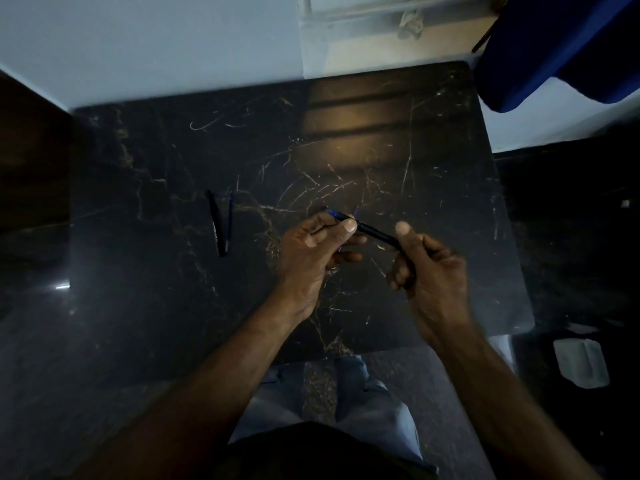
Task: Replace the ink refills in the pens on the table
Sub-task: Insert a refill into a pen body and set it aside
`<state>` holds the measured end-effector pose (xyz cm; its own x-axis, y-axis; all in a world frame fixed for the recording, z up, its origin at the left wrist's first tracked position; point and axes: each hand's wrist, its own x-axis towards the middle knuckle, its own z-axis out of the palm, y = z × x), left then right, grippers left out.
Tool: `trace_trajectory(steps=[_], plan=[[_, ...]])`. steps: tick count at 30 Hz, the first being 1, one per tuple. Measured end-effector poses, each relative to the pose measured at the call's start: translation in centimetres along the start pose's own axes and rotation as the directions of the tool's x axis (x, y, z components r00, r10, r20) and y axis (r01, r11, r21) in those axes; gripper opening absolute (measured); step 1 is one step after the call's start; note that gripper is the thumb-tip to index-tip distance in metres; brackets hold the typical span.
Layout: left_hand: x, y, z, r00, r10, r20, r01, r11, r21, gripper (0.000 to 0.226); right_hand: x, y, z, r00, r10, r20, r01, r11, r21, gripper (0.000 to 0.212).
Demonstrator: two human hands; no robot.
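Above the middle of the black marble table [433,140], both hands hold one dark pen [375,233] that slants down to the right. My left hand [317,245] pinches its blue upper end, and a thin blue refill [355,212] sticks out between those fingers. My right hand [427,271] grips the pen's lower end with the thumb raised. To the left, a second black pen [215,223] lies on the table with a loose blue refill [229,221] right beside it.
A pale wall runs behind the table and a blue cloth [554,46] hangs at the top right. The dark floor shows a white object [581,363] at the lower right. My legs in light jeans [367,393] are below the table's near edge.
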<state>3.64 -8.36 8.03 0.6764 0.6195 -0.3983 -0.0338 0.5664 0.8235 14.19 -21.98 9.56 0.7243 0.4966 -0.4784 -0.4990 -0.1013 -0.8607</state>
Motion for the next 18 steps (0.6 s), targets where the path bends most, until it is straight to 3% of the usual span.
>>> trace_trajectory(steps=[5, 9, 13, 18], plan=[[-0.4, 0.0, -0.6, 0.999, 0.012, -0.051, -0.01, 0.999, 0.032, 0.006, -0.2, 0.3, 0.2, 0.995, -0.012, 0.097, 0.007, 0.998, 0.057, 0.027], [-0.4, 0.1, -1.3, 0.999, 0.019, -0.037, -0.016, 0.998, 0.067, 0.008, -0.3, 0.7, 0.6, 0.995, -0.049, 0.084, 0.046, 0.998, 0.03, 0.014], [-0.3, 0.0, -2.0, 1.0, 0.024, -0.004, -0.024, 0.996, 0.082, 0.006, 0.0, 1.0, 1.1, 0.998, -0.052, 0.045, 0.054, 0.997, -0.051, 0.033], [-0.1, -0.6, -2.2, 0.998, 0.022, -0.056, -0.017, 0.996, 0.089, 0.008, 0.2, 1.3, 1.2, 0.987, -0.066, 0.149, 0.062, 0.997, 0.034, 0.017]])
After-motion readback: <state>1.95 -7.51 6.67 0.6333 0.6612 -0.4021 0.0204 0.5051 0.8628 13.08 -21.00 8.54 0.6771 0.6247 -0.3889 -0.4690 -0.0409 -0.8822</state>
